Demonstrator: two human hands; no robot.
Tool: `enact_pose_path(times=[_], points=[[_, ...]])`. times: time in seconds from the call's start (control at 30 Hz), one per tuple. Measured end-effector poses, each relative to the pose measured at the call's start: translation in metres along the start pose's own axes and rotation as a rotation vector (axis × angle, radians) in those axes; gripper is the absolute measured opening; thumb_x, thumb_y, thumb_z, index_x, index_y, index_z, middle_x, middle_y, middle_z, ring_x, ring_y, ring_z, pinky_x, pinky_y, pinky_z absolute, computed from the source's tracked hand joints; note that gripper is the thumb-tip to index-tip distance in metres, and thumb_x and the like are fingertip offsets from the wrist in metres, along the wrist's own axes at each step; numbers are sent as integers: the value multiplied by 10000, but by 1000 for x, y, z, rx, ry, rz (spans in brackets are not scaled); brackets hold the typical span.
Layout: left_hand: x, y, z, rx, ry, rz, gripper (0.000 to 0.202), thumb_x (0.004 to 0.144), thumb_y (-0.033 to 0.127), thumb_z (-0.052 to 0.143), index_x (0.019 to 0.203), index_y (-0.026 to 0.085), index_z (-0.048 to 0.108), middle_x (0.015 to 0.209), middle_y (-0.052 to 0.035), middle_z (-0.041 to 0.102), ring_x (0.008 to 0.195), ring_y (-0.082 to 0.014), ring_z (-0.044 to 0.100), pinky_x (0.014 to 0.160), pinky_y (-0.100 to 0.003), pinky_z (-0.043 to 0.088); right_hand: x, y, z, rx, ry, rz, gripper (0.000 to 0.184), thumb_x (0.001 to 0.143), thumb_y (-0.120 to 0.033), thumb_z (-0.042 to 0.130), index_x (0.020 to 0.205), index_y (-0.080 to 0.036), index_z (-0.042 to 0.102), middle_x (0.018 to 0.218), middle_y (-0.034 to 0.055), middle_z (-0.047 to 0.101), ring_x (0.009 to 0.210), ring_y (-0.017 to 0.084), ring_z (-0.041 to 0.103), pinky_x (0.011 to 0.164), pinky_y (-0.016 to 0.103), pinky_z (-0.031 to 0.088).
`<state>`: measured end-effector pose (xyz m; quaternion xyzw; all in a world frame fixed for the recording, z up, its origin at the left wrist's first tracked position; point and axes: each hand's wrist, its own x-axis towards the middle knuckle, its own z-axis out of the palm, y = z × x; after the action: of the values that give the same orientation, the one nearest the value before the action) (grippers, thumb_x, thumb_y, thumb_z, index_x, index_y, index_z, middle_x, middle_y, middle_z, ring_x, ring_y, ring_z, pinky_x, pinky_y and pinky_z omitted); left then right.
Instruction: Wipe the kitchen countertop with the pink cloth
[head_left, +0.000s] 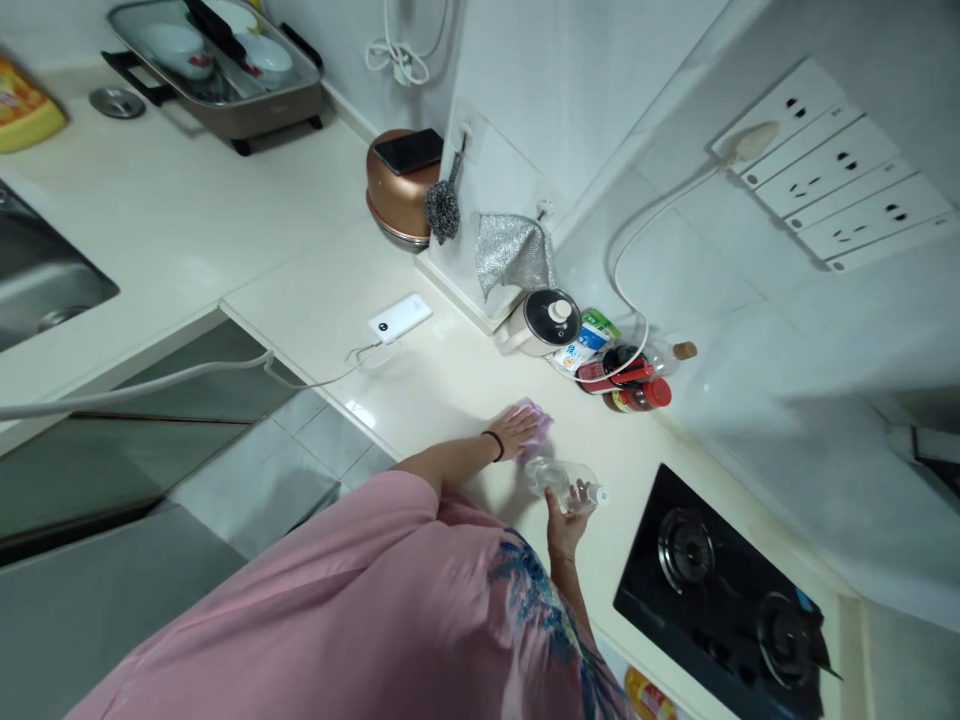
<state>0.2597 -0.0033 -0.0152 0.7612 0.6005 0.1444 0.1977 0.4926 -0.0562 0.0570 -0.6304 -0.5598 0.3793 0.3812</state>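
My left hand [514,432], with a dark band at its wrist, lies on a crumpled pink-purple cloth [537,418] and presses it against the cream countertop [450,385]. Just to the right, my right hand [564,522] is wrapped around a clear plastic bottle [553,478] with a white cap. The bottle is tilted over the counter, its cap pointing right. Its contents are hard to make out.
Behind my hands stand an electric pot [551,318], seasoning packets [592,335] and red-capped bottles [637,395]. A black gas stove [712,600] is at right. A power bank [400,317] with a cable lies leftward. Farther off are a copper-coloured pot [401,200], an electric pan [255,110] and a sink [45,270].
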Motion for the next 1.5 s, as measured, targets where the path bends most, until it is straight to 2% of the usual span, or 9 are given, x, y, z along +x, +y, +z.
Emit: enact_pose_path(times=[0.1,0.2,0.4,0.6,0.8,0.9,1.07,1.33,1.5], points=[[-3,-30,-20,-4,38,-70,650,984,387,590,1610,236,504,1765,-47,316,1669,-269,151,1364,-498,79,0,-2,0,-10,-5,-5,1086,702,-613,857,1575,-233,336,1654,207,417,1477,349,498,1200,598,464],[-13,-93,-64,-4,211,-349,572,978,380,656,1527,234,586,1735,-90,374,1644,-328,213,1342,-573,139,-1,-3,1,-9,-3,-1,1087,708,-616,854,1579,-226,332,1651,211,417,1479,347,496,1190,586,481],[-60,-180,-125,22,381,-580,485,1045,395,681,1457,160,578,1491,-145,580,1292,-283,621,1088,-562,533,1,0,1,-3,-6,-10,1074,702,-641,849,1556,-225,348,1642,211,425,1469,343,506,1174,577,499],[-130,-155,-99,49,306,-695,657,1071,397,472,1655,105,401,1767,-193,249,1651,-375,159,1319,-632,126,0,-1,2,3,13,-14,1048,696,-607,867,1535,-214,375,1622,214,449,1472,356,511,1196,604,468],[-221,-106,-53,96,156,-787,768,1045,489,408,1719,141,285,1804,-138,106,1675,-375,-15,1328,-624,85,-1,-1,3,30,10,-3,1066,683,-611,875,1536,-225,367,1635,211,442,1483,355,498,1215,618,442],[-237,-98,-47,112,151,-815,774,1039,490,402,1722,147,277,1804,-141,98,1672,-389,-4,1322,-637,96,0,0,4,34,12,8,1093,673,-627,876,1543,-223,350,1636,218,439,1479,354,500,1208,612,455],[-204,-106,-61,100,146,-874,798,1040,514,406,1728,141,247,1806,-147,70,1673,-379,-38,1328,-620,86,0,2,4,18,2,5,1087,694,-637,861,1547,-219,332,1635,223,432,1482,354,493,1184,602,484],[-95,-158,-104,20,179,-870,802,1047,467,398,1736,116,185,1808,-153,41,1670,-388,-61,1331,-635,16,-3,-2,3,13,4,8,1055,697,-629,859,1536,-218,369,1631,213,448,1478,346,493,1197,598,469],[-40,-103,-64,14,104,-622,736,1050,411,412,1716,127,282,1801,-149,122,1676,-360,-20,1341,-610,24,-6,-4,3,-10,29,9,1031,701,-621,855,1528,-204,401,1606,210,483,1458,352,518,1194,602,470]])
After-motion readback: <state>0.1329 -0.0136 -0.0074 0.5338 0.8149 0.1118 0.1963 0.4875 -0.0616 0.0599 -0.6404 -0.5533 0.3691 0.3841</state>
